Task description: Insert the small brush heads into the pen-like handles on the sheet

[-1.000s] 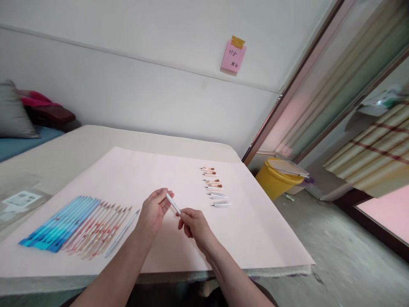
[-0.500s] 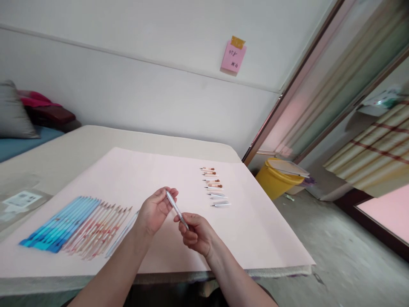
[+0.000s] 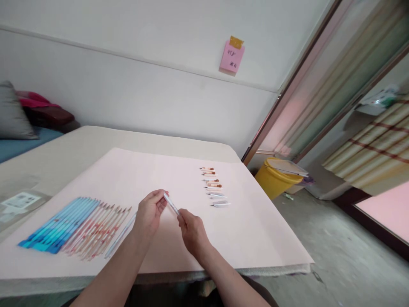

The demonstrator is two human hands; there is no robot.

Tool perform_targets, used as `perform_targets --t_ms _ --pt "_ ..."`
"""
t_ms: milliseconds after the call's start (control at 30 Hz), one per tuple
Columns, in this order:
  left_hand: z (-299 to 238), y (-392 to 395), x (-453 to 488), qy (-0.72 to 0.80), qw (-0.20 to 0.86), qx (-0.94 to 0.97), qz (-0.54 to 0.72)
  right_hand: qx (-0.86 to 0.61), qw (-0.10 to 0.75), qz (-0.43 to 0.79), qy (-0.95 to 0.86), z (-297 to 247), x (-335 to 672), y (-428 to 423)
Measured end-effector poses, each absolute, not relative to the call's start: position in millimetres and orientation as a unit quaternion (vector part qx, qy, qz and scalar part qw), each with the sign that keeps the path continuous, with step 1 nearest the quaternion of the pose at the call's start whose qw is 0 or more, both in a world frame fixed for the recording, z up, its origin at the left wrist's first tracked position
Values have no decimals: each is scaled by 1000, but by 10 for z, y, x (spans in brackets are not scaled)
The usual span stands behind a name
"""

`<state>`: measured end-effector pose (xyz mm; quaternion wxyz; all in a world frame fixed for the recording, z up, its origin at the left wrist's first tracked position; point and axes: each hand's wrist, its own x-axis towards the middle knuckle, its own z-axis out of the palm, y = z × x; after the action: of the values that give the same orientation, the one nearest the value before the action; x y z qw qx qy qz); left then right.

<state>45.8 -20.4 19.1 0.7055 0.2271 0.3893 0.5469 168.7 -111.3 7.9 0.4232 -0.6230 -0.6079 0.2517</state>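
A slim white pen (image 3: 171, 203) slants between my two hands above the pink sheet (image 3: 255, 234). My left hand (image 3: 151, 212) is closed on its upper end, fingertips pinching it. My right hand (image 3: 192, 230) is wrapped round the lower end, back of the hand upward, so that end is hidden. To the left lie a row of blue pens (image 3: 65, 221) and a row of pinkish-brown pens (image 3: 99, 228). A few pale pens (image 3: 121, 234) sit beside them, partly behind my left forearm. Right of my hands, several pen refills and short pen parts (image 3: 219, 204) are laid out in a column.
A clear plastic bag with a label (image 3: 21, 201) lies on the left of the table. A pink note (image 3: 232, 57) is taped to the wall. A yellow bin (image 3: 275, 181) stands on the floor at right. A grey cushion (image 3: 14, 113) is at far left.
My right hand has turned over, from fingers facing up to back of the hand up, and moved slightly upward along the pen. My left hand still grips the upper end.
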Motion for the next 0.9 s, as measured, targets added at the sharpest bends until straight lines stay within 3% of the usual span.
perform_targets --t_ms 67,267,400,567,767,833,900 --pt "204 -203 454 393 698 236 550 -617 431 298 -587 70 1679 -1113" --pt "191 -190 445 366 724 226 539 -442 468 685 -341 50 1751 -1071" --pt "208 -199 454 319 759 216 524 -325 457 793 -238 62 1814 -1091" --pt "219 -220 468 328 761 214 517 -380 478 742 -278 84 1777 -1081" --pt "204 -219 470 397 706 233 538 -592 481 407 -502 70 1701 -1055" --pt "205 -217 462 393 700 247 542 -589 476 416 -504 60 1694 -1067" --pt "207 -213 454 386 705 250 539 -544 472 526 -452 53 1701 -1080"
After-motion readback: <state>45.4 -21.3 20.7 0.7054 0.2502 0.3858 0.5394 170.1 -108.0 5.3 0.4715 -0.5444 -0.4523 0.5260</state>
